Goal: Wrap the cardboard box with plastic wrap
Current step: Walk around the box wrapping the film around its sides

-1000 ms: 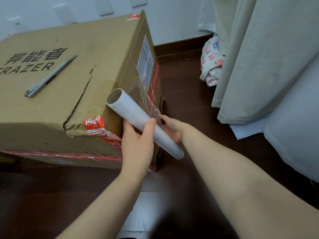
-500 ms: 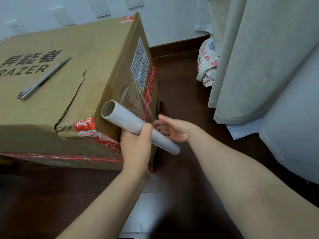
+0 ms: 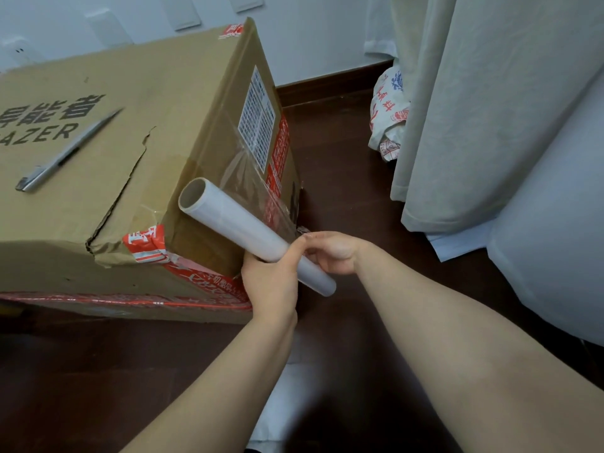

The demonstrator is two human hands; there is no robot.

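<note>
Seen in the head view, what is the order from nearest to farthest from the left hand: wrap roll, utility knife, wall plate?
1. wrap roll, held in the left hand.
2. utility knife, lying on the box top, to the left.
3. wall plate, on the wall behind the box.

Curtain (image 3: 474, 109), printed bag (image 3: 389, 109) (crumpled), dark floor (image 3: 343, 158)

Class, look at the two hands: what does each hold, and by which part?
The left hand grips the plastic wrap roll around its lower part. The right hand sits just behind the roll; whether it holds anything cannot be told.
</note>
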